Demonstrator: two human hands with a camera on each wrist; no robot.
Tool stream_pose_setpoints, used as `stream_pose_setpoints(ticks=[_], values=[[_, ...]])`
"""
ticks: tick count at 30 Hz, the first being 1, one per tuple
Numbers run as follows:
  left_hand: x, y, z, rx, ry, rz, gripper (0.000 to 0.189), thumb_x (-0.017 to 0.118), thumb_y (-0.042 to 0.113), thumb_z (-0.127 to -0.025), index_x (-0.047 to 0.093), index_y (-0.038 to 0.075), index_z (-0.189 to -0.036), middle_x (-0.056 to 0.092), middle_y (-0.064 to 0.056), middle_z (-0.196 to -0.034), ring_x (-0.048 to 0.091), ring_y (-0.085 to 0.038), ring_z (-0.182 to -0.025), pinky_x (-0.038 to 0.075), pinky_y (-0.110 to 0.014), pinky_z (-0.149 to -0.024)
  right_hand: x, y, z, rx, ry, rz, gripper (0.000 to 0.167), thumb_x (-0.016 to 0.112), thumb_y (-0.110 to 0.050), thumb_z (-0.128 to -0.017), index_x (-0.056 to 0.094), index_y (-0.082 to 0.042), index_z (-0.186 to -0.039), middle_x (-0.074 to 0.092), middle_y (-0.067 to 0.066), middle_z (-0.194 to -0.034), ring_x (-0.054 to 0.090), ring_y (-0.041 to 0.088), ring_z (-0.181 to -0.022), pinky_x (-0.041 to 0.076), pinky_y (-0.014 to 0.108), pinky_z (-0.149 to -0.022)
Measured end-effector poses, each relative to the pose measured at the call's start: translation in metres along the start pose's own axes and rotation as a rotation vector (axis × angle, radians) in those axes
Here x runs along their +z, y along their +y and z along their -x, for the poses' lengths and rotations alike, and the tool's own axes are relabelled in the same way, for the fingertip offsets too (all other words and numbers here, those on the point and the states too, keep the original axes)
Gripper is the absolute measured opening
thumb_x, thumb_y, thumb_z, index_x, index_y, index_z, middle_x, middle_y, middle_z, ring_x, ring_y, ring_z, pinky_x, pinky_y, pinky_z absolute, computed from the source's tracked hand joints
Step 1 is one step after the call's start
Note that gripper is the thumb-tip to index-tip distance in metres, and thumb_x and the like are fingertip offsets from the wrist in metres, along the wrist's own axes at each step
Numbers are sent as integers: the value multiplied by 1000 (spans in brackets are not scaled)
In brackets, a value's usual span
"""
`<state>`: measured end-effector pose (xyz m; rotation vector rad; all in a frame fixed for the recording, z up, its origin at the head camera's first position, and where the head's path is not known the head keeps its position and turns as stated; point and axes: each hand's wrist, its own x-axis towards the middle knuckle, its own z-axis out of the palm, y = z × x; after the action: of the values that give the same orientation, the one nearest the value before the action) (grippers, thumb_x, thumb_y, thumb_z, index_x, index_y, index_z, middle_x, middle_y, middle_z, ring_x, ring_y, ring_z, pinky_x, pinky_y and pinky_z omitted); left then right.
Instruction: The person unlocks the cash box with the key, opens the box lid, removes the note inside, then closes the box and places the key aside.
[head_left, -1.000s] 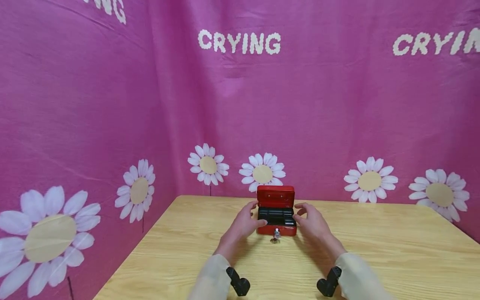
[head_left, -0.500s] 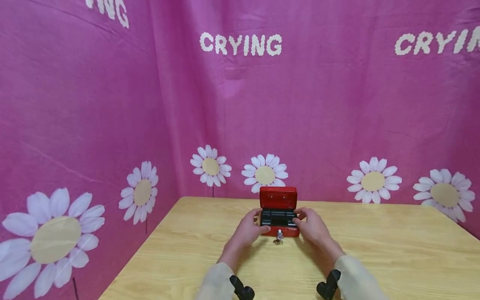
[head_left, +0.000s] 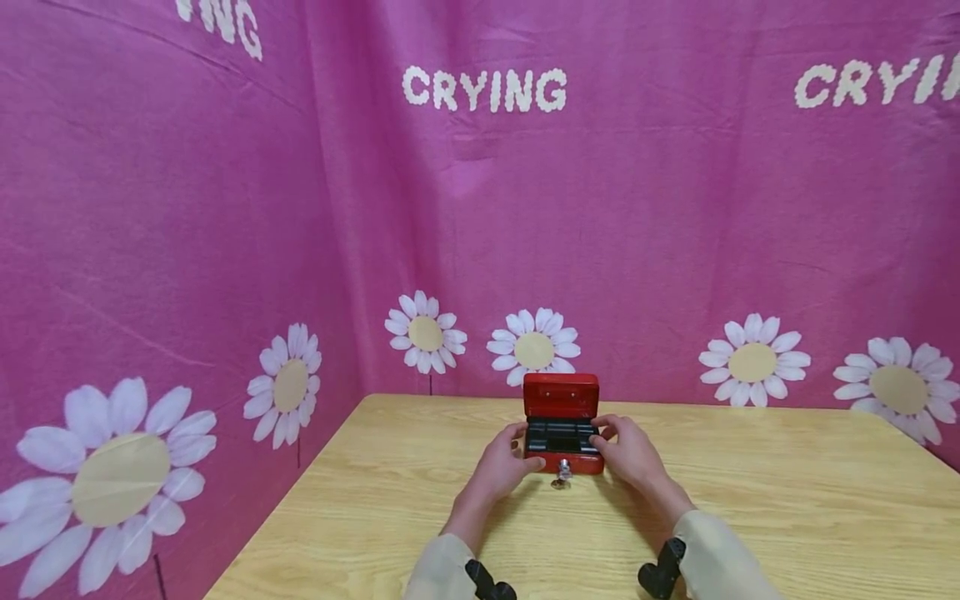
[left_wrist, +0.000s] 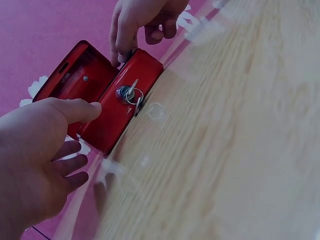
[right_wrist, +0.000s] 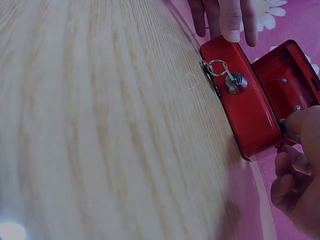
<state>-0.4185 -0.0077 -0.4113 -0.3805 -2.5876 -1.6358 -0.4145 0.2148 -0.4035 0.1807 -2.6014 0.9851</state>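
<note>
A small red cash box (head_left: 581,464) stands on the table with its lid (head_left: 561,395) raised. Inside it sits a black tray (head_left: 562,432). Keys on a ring (right_wrist: 217,68) hang from the lock (right_wrist: 236,83) in its front. My left hand (head_left: 501,463) rests its thumb on the front left corner, the other fingers loosely extended along the left side. At the right side my right hand (head_left: 634,452) pinches the rim with thumb and index finger, the rest curled. Whether the pinch takes the box wall or the tray's edge cannot be made out.
The pale wooden table (head_left: 750,500) reaches back to a magenta cloth (head_left: 600,208) printed with daisies and white lettering. Each wrist carries a black camera mount (head_left: 662,568) below a light sleeve (head_left: 718,554).
The head view has shifted slightly, so the whole scene sits a little further right. My left thumb has moved onto the box's front corner. My right fingers have drawn in to the right rim.
</note>
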Motion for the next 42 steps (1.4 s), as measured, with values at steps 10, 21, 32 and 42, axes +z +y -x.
stream_pose_setpoints(ticks=[10, 21, 32, 42], values=[[3, -4, 2, -18, 2, -8, 66, 75, 17, -87, 47, 9, -147, 49, -15, -149, 50, -41, -133, 42, -54, -110, 0, 1, 2, 10, -20, 3, 34, 62, -17, -94, 65, 0, -122, 64, 15, -102, 57, 24, -87, 44, 33, -71], [5, -5, 3, -4, 9, -9, 64, 75, 15, -87, 49, 8, -145, 52, -14, -147, 53, -40, -131, 44, -53, -109, 0, 4, 1, 23, -35, 8, 33, 61, -19, -95, 64, -2, -124, 65, 14, -102, 57, 24, -87, 44, 33, -71], [4, -10, 1, -43, 29, -6, 64, 75, 15, -88, 50, 11, -146, 52, -12, -148, 51, -40, -133, 43, -53, -109, 5, 1, -3, 22, -39, -36, 30, 61, -20, -95, 66, -3, -119, 65, 10, -87, 54, 18, -75, 41, 29, -64], [6, -8, -2, 5, 59, -37, 53, 75, 13, -88, 58, 6, -138, 61, -13, -136, 56, -36, -128, 41, -54, -110, 2, 3, -5, 21, -50, -17, 30, 61, -25, -97, 67, -5, -119, 66, 9, -89, 53, 18, -76, 40, 30, -66]])
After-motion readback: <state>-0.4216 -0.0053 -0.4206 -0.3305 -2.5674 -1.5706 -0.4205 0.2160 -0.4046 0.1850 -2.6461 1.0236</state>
